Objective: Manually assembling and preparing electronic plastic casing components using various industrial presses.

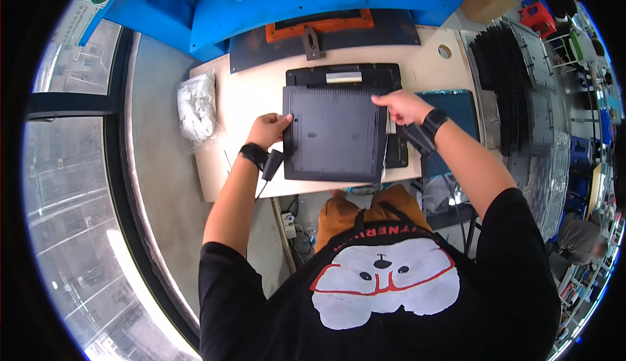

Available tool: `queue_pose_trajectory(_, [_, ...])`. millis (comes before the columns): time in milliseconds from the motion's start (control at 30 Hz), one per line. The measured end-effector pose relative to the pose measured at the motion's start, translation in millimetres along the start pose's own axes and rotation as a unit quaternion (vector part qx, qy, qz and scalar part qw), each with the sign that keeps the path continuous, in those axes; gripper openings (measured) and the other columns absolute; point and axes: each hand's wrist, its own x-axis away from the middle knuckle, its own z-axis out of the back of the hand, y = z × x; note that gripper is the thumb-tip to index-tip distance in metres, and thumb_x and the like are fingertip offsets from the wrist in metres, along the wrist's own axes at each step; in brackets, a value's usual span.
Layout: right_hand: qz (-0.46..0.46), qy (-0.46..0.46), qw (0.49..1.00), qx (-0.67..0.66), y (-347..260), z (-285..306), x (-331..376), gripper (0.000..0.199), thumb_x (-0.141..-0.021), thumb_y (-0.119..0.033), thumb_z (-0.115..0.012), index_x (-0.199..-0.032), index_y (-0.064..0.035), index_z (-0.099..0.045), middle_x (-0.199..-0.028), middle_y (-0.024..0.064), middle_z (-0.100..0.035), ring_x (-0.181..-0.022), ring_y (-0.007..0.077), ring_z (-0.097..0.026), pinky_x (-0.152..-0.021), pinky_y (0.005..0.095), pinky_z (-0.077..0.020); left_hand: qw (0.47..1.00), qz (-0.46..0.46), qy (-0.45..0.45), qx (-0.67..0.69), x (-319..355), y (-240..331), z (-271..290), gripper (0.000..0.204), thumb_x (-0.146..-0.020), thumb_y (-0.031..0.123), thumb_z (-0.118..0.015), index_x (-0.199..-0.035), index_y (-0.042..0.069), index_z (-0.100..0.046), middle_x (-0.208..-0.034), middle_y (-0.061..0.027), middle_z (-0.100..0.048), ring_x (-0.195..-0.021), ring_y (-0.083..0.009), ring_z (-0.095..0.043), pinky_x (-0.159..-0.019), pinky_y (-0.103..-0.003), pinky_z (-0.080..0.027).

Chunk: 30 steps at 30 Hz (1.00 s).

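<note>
Both my hands hold a flat dark grey plastic panel (334,129) with rows of fine slots along its edges. My left hand (269,131) is closed on the panel's left edge, thumb on top. At the upper right corner, my right hand (403,108) pinches the panel with its thumb over the face. Partly hidden under this panel lies a black plastic frame (385,74) on the pale worktable (238,110). A light strip (343,77) shows on the frame's far part. Each wrist wears a black strap with a small black device.
A blue machine (313,9) with an orange frame (319,25) and a metal bracket (312,43) stands behind. A white plastic-wrapped bundle (196,105) lies left, a dark blue film-edged sheet (450,123) right. Stacked black parts (499,87) stand farther right, with a seated person (577,240) beyond.
</note>
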Motion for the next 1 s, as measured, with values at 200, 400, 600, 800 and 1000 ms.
queue_pose_trajectory(200, [0.319,0.26,0.859,0.304,-59.7,-24.4,-32.5,0.027,-0.083,-0.029,-0.071,-0.096,-0.005,-0.068,-0.087,0.0166,-0.069,-0.081,0.0327,-0.066,-0.073,0.0393,-0.0522,0.981,-0.102,0.163,0.03,-3.6,-28.9,0.9,0.035,-0.088,0.025,-0.073,-0.105,-0.004,-0.063,-0.083,-0.0059,-0.066,-0.073,-0.013,-0.059,-0.068,-0.027,-0.05])
queue_pose_trajectory(400, [0.466,0.291,0.731,0.405,-157.7,-74.5,-154.9,0.033,-0.088,-0.031,-0.067,-0.11,-0.0069,-0.066,-0.095,0.0168,-0.068,-0.088,0.0344,-0.065,-0.077,0.0435,-0.0517,0.956,-0.14,0.185,0.178,36.5,-83.9,15.5,0.03,-0.095,0.017,-0.063,-0.117,-0.004,-0.057,-0.099,-0.0073,-0.065,-0.089,-0.0129,-0.058,-0.079,-0.026,-0.047])
queue_pose_trajectory(600, [0.46,0.371,0.656,0.469,-205.1,-104.1,-239.0,0.028,-0.091,-0.035,-0.064,-0.096,-0.009,-0.07,-0.093,0.0118,-0.072,-0.088,0.0321,-0.067,-0.077,0.0408,-0.0523,0.943,-0.052,0.233,0.233,130.5,-210.0,17.6,0.016,-0.095,0.01,-0.062,-0.106,-0.001,-0.06,-0.093,-0.0024,-0.064,-0.085,-0.0094,-0.057,-0.077,-0.023,-0.046])
queue_pose_trajectory(800, [0.496,0.282,0.687,0.449,-210.6,-96.3,-257.4,0.031,-0.089,-0.034,-0.068,-0.101,-0.0061,-0.07,-0.095,0.0118,-0.072,-0.088,0.0271,-0.068,-0.079,0.0355,-0.0519,0.917,0.072,0.268,0.287,178.1,-290.0,-1.0,0.011,-0.094,0.007,-0.062,-0.103,0.0,-0.061,-0.091,-0.0014,-0.064,-0.084,-0.0076,-0.058,-0.077,-0.023,-0.046])
queue_pose_trajectory(1000, [0.446,0.37,0.676,0.455,-227.5,-88.3,-252.5,0.042,-0.09,-0.042,-0.066,-0.108,-0.0036,-0.067,-0.102,0.0182,-0.068,-0.097,0.0312,-0.066,-0.085,0.0387,-0.0507,0.898,-0.147,0.37,0.186,174.3,-210.2,33.0,0.018,-0.093,0.01,-0.06,-0.107,-0.001,-0.058,-0.097,-0.0094,-0.06,-0.086,-0.0173,-0.058,-0.077,-0.029,-0.048])
